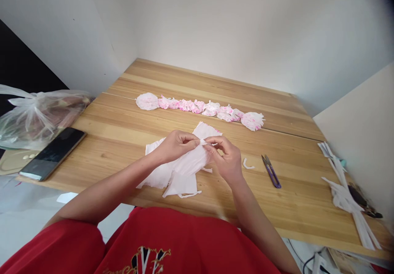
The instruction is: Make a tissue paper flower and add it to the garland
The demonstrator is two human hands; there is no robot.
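Both hands meet over a thin white cloth near the table's front edge. My left hand pinches a gathered bit of it between thumb and fingers. From the right, my right hand pinches the same gathered spot, its fingertips close to the left ones. Pink marks show on the cloth's far corner. More white pieces and thin strips lie under and beside the hands. A short curled white strip rests right of my right hand, and small purple-handled snips lie farther right.
Behind the hands lies a row of bunched pink-and-white pieces. At the left are a black phone and a tied clear plastic bag. White strips tied in a bundle lie at the right edge. Walls stand behind the wooden table.
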